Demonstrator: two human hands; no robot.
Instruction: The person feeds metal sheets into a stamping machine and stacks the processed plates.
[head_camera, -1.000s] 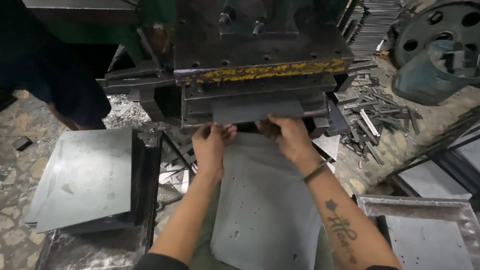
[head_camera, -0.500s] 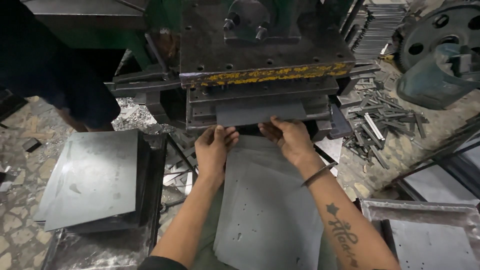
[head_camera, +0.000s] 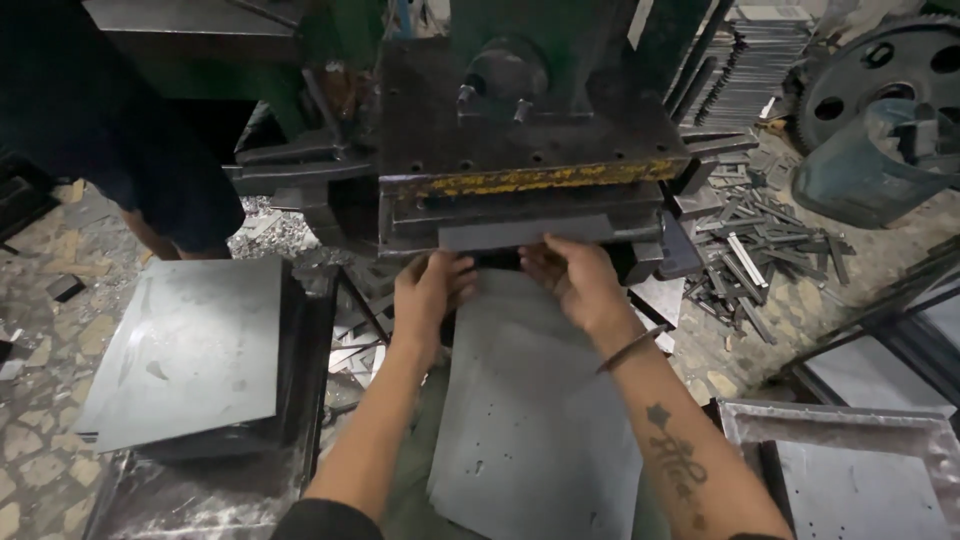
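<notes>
A grey metal sheet (head_camera: 530, 400) with small punched holes lies lengthwise in front of me, its far end at the mouth of a dark press machine (head_camera: 520, 150). My left hand (head_camera: 428, 295) grips the sheet's far left corner. My right hand (head_camera: 575, 280) holds the far right part, fingers reaching under the die plate (head_camera: 525, 232). A yellow-chipped edge (head_camera: 530, 180) runs along the press block above both hands.
A stack of grey sheets (head_camera: 190, 350) rests on a stand at the left. Metal strips and offcuts (head_camera: 760, 255) litter the floor at the right, near a large gear wheel (head_camera: 870, 80). A metal tray (head_camera: 850, 470) sits at the lower right. A person's legs (head_camera: 170, 190) stand at the upper left.
Both hands have stayed at the sheet's far end by the press mouth. The view has shifted, so the press sits lower in the frame.
</notes>
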